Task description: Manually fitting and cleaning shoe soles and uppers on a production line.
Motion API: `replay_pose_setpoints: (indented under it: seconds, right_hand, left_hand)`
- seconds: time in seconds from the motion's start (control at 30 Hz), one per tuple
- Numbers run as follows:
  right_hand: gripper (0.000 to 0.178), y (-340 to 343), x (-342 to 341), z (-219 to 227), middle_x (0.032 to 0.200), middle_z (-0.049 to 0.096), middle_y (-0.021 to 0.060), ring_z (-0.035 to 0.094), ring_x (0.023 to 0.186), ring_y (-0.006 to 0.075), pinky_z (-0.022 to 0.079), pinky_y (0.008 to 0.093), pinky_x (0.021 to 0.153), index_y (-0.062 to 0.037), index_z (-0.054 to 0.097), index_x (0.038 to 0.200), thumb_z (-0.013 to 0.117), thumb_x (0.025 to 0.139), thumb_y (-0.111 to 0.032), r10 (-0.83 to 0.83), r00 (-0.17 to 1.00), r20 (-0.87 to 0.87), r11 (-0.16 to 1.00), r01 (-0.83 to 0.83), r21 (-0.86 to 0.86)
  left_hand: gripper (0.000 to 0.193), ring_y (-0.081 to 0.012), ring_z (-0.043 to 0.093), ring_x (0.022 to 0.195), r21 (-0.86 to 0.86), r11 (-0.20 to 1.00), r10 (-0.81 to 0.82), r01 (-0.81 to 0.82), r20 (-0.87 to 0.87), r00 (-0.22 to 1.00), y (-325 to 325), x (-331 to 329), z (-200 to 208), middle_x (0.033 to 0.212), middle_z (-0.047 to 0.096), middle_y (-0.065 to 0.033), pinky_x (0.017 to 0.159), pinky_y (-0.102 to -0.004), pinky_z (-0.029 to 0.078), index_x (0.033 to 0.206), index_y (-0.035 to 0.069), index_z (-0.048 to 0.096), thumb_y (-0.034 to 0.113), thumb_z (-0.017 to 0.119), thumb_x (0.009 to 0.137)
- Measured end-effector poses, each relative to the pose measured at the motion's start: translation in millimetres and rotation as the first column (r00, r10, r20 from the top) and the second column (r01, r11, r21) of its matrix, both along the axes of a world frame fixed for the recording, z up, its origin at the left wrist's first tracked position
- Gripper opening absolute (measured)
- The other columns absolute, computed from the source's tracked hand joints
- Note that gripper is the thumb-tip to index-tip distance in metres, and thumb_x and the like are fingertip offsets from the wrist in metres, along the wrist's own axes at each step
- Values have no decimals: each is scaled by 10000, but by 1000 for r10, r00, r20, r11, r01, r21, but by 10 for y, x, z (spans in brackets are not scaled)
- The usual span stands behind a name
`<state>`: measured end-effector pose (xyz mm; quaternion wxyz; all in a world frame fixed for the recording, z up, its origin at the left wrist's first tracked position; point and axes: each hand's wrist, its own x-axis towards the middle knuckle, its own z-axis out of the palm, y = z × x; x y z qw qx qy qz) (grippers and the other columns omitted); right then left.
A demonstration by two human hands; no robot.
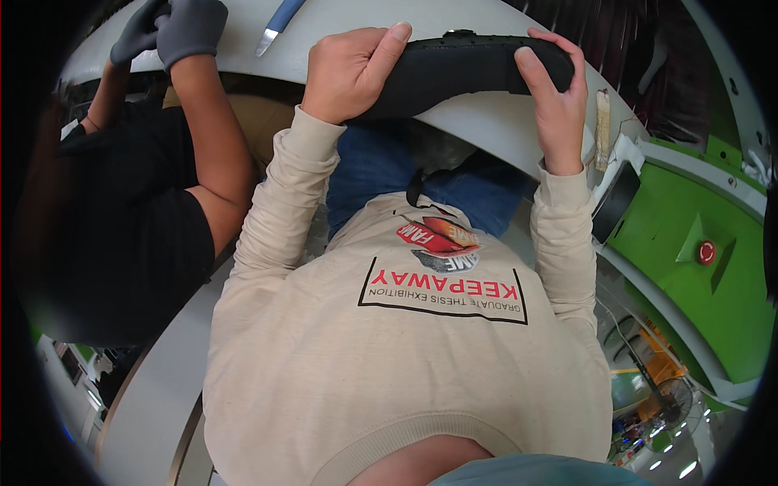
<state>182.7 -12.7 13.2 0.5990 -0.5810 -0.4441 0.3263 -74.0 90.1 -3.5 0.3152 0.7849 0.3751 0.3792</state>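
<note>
Both of my hands hold a black shoe upper by its ends, level over the near edge of the white table. It is long and curved, with a row of small dots along its far edge and a small dark piece standing up there. My left hand is closed round the left end, thumb along the top. At the other end, my right hand grips with its thumb on the near side and its fingers over the far side. The palm sides of both hands are hidden.
A blue-handled knife lies on the white table. To the left, a co-worker's grey-gloved hands are close by. On the right are a narrow worn strip, a black flat object and a green machine with a red button.
</note>
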Motion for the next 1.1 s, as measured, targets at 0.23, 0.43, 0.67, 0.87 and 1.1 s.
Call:
replay_pose_setpoints:
  seconds: [0.23, 0.43, 0.67, 0.87, 1.1]
  right_hand:
    - [507, 9, 49, -78, 1093, 709, 24, 672, 956, 104, 543, 238, 866, -68, 645, 1306, 896, 921, -280, -9, 998, -61, 1000, 9, -8]
    - [497, 1, 38, -71, 1159, 696, 44, 656, 1046, 130, 516, 271, 964, -70, 646, 1308, 870, 938, -313, -15, 998, -57, 999, 14, -29]
    - [511, -75, -15, -27, 1172, 685, 53, 650, 1068, 150, 500, 284, 1000, -66, 645, 1315, 859, 937, -336, 21, 999, -42, 992, -26, -122]
    - [492, -121, 58, 5, 1187, 682, 65, 647, 1090, 155, 495, 286, 1015, -64, 648, 1318, 843, 949, -324, 77, 997, -11, 979, -78, -188]
    - [444, -85, 123, -88, 1344, 634, 89, 665, 1187, 201, 550, 355, 1032, -66, 575, 1408, 726, 1050, -280, 117, 987, -113, 979, -134, -156]
  left_hand:
    - [499, -217, 345, 600, -19, 1000, -11, 11, 14, 1000, 30, 41, -107, 628, 425, -105, 559, -369, 375, 772, -45, 583, 309, 599, 1124]
    - [645, -233, 489, 629, -201, 979, -8, 26, 93, 996, 76, -83, -252, 682, 544, -161, 654, -352, 435, 846, -48, 628, 440, 365, 1175]
    - [723, -214, 618, 650, -514, 843, 212, 162, 593, 777, -253, -201, -511, 834, 734, -126, 668, -281, 503, 931, 24, 774, 522, 307, 1167]
    - [429, -314, 659, 721, -59, 949, 309, -309, 372, 876, -668, -273, -623, 815, 694, -164, 699, -357, 524, 928, 6, 732, 281, 478, 1138]
    - [237, -376, 626, 757, 349, 850, 354, -395, 175, 918, -604, -265, -609, 798, 642, -158, 683, -418, 509, 844, 6, 677, 109, 611, 1047]
